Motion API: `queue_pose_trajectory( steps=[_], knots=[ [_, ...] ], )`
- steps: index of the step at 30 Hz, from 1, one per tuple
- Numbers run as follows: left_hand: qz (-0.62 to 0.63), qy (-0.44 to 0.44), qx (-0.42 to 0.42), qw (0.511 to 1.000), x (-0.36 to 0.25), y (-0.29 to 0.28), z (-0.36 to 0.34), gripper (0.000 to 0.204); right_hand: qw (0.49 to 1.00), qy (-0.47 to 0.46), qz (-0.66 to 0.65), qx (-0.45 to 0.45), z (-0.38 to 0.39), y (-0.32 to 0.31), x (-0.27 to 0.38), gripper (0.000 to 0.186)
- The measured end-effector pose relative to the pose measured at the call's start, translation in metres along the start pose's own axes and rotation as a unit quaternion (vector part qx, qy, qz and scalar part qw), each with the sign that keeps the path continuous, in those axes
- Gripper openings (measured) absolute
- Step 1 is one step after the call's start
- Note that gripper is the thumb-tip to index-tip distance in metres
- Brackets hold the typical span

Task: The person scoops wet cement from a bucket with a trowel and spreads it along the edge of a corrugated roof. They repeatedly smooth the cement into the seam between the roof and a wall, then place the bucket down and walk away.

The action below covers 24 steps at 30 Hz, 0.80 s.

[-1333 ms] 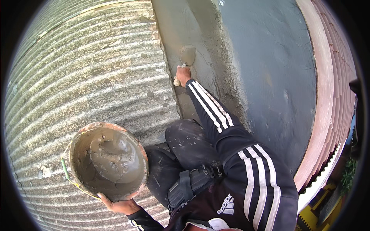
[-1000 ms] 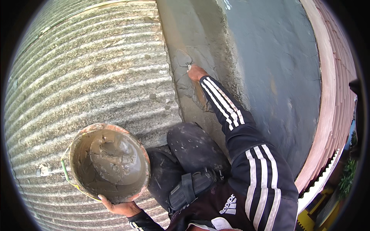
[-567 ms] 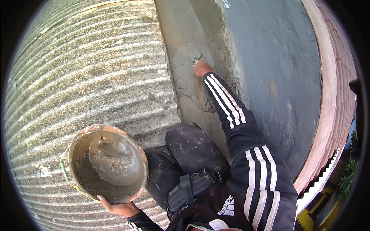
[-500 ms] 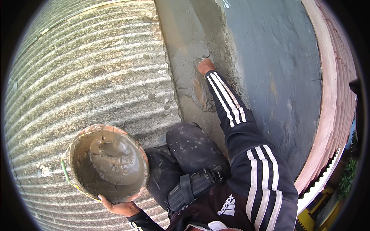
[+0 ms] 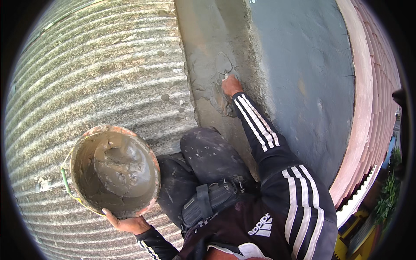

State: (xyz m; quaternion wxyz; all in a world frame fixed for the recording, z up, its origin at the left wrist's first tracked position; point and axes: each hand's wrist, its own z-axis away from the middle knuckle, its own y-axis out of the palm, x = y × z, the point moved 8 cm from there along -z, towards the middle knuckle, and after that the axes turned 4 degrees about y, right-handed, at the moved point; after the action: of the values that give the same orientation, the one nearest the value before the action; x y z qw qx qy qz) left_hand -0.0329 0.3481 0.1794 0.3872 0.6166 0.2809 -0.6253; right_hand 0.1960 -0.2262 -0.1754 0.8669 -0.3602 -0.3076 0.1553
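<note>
My right hand (image 5: 232, 85) is closed round the handle of a trowel. The trowel blade (image 5: 224, 63), coated in grey, lies on wet mortar (image 5: 203, 69) spread along the strip between the corrugated roof and the grey wall. On my left, an orange bucket (image 5: 157, 167) tilts toward me, part filled with smooth wet mortar (image 5: 123, 167). Its wire handle with a green grip (image 5: 65, 181) hangs at the left side. My left hand (image 5: 125, 223) holds the bucket's near rim, thumb on the edge, the other fingers mostly hidden beneath.
Corrugated roof sheets (image 5: 108, 86) with splashes of mortar cover the left. A smooth grey-coated wall surface (image 5: 303, 86) runs along the right, edged by a pinkish border (image 5: 363, 86) and roof tiles (image 5: 383, 86). My bent knees (image 5: 212, 149) rest beside the strip.
My right hand has drawn the trowel back toward me over the mortar, and more of its blade shows. My left hand still holds the bucket; the view has shifted slightly.
</note>
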Motion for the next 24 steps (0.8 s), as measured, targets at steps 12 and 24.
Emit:
queue_pose_trajectory(
  steps=[12,24],
  knots=[
    [0.002,0.007,0.023,1.0,-0.001,0.001,-0.002,0.072,0.96,-0.169,0.109,0.193,0.054,0.062,0.019,0.059],
    [-0.004,0.011,0.045,0.999,-0.003,0.009,0.002,0.075,0.984,-0.07,0.064,0.151,0.191,0.054,-0.132,0.05]
  ],
)
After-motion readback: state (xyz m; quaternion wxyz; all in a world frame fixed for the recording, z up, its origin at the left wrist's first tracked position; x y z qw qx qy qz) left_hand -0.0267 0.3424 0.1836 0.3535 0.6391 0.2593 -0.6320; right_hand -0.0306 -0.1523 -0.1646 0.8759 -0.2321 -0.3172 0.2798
